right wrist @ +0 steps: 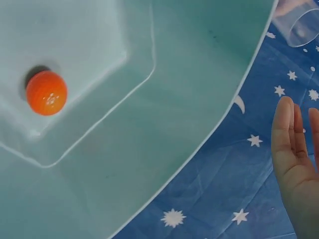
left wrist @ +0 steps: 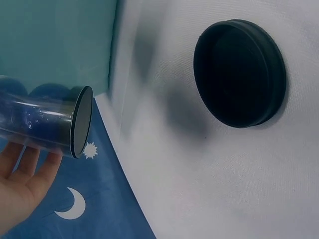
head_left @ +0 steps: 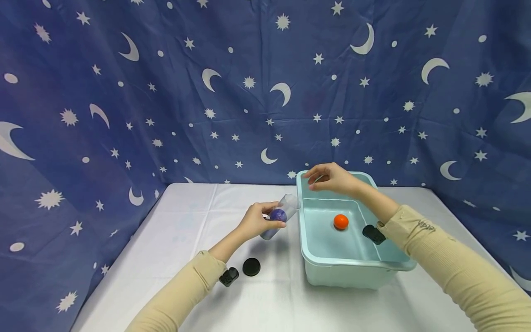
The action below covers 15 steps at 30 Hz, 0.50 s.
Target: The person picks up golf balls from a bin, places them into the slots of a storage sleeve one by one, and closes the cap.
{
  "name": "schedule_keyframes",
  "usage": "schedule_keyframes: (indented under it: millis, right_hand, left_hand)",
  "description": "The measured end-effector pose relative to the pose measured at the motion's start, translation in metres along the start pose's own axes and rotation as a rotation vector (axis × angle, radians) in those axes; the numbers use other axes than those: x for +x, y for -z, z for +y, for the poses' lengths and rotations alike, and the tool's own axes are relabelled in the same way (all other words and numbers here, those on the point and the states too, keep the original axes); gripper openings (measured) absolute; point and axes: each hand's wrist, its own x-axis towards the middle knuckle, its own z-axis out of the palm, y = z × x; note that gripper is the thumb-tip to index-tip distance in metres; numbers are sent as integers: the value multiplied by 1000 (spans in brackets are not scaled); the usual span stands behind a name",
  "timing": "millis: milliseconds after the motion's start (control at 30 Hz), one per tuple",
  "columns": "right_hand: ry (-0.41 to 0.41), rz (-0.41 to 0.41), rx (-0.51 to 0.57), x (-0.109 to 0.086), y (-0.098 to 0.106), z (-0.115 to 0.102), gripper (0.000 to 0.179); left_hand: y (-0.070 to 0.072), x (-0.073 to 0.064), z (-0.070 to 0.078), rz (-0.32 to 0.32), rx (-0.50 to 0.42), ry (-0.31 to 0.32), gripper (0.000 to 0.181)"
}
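My left hand (head_left: 254,222) grips a clear plastic tube (head_left: 290,204), tilted with its open end up and toward the basin. A purple-blue ball (head_left: 278,215) shows inside it; the left wrist view shows two dark blue round shapes in the tube and a flat black-edged base (left wrist: 82,122). Over the back left of a pale green basin (head_left: 304,235) hovers my right hand (head_left: 333,179), fingers loosely bent, holding nothing. An orange ball (head_left: 341,222) lies on the basin floor.
A round black lid (head_left: 251,267) lies on the white-covered table (head_left: 182,226), hollow side up, left of the basin. Behind the table hangs a blue curtain (head_left: 244,101) with stars and moons. Both wrists carry small black cameras.
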Motion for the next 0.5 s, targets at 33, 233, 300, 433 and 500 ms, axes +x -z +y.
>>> schedule_keyframes:
  millis: [33,233,300,433,500]
  right_hand:
    - [-6,1,-6,0,1,2,33]
    - [-27,-15,-46,2,2,16,30]
    - [-32,-25,-48,3,1,21,30]
    - [-36,-39,-54,5,-1,27,30]
    - [-30,-39,-76,7,-1,29,30]
  left_hand:
    - [0,0,0,1,2,-2,55]
    - [2,1,1,-7,-6,10,54]
    - [3,1,0,-9,-8,9,55]
    - [6,1,-3,0,-4,13,56]
    - [6,1,-4,7,-2,17,55]
